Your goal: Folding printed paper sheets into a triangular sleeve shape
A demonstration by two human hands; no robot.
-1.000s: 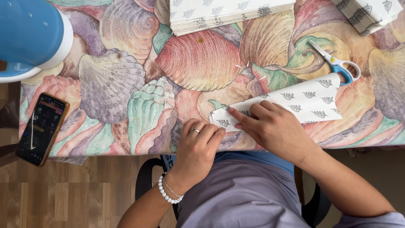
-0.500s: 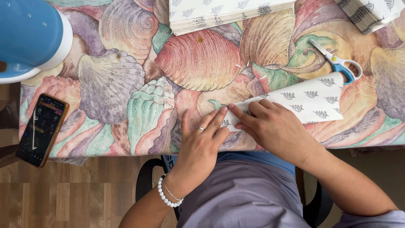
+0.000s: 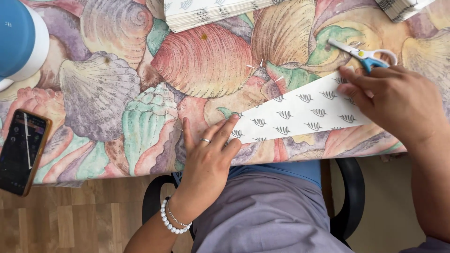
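The left hand (image 3: pixel 206 157) lay flat with its fingers (image 3: pixel 224 130) spread wide, pressing down the pointed near end of a long strip of white paper (image 3: pixel 304 112) printed with small dark feather-like marks. A ring sat on one finger, and a white bead bracelet (image 3: pixel 171 222) circled the wrist. The right hand (image 3: pixel 398 100) rested palm-down on the far end of the same strip, fingers (image 3: pixel 358 79) stretched out flat and close together, gripping nothing. The paper lay slantwise along the near edge of the bench (image 3: pixel 201 65), rising toward the right side. Just beyond the right fingertips lay a pair of scissors (image 3: pixel 363 54) with blue and white handles, touching or almost touching the strip's upper end. The bench was covered with a cloth printed in large coloured seashells. At its far edge sat a stack of the same printed paper (image 3: pixel 211 11), with another stack (image 3: pixel 401 7) at the far right corner. A phone (image 3: pixel 21 150) in an orange case lay at the near left corner, and a blue and white round object (image 3: pixel 18 42) stood at the far left corner.
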